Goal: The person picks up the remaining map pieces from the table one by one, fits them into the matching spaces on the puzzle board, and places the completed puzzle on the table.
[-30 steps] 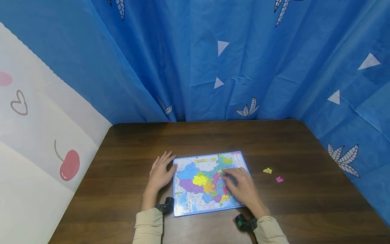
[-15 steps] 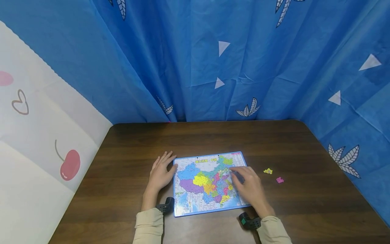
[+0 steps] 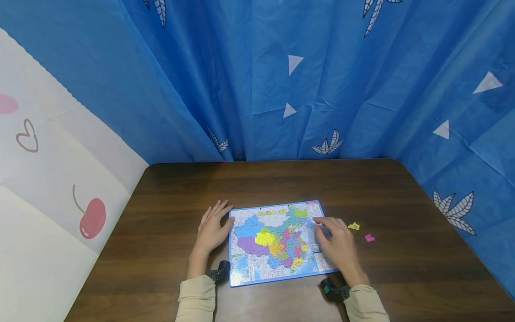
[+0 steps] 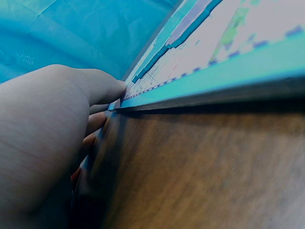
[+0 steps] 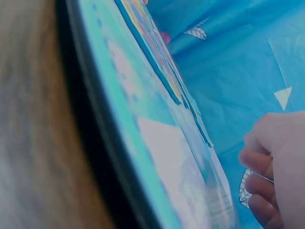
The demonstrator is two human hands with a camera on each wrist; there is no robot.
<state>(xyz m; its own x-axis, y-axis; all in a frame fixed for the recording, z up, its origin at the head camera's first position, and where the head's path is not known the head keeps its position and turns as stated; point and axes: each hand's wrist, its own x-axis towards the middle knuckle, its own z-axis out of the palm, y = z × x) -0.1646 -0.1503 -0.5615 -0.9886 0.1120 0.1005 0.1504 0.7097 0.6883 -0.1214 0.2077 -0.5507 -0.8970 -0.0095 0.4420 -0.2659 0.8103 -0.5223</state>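
A map puzzle board (image 3: 277, 281) with a blue border and colourful fitted pieces lies on the table. My left hand (image 3: 212, 230) rests beside its left edge, fingers spread; in the left wrist view the thumb (image 4: 107, 87) touches the corner of the board. Over the right part of the board is my right hand (image 3: 338, 241), thumb and forefinger apart, with nothing visible between them. In the right wrist view its fingers (image 5: 259, 186) are loosely bent. To the right of this hand, a yellow puzzle piece (image 3: 354, 226) and a pink puzzle piece (image 3: 369, 238) lie on the table.
The dark wooden table (image 3: 181, 188) extends around the board. Behind it hangs a blue curtain (image 3: 265, 89) with white triangles and leaves. A pale cloth (image 3: 52, 170) with a cherry print borders the left side.
My right hand has moved to the right across the board, off the map's eastern pieces and towards the two loose pieces. The left hand has stayed in place.
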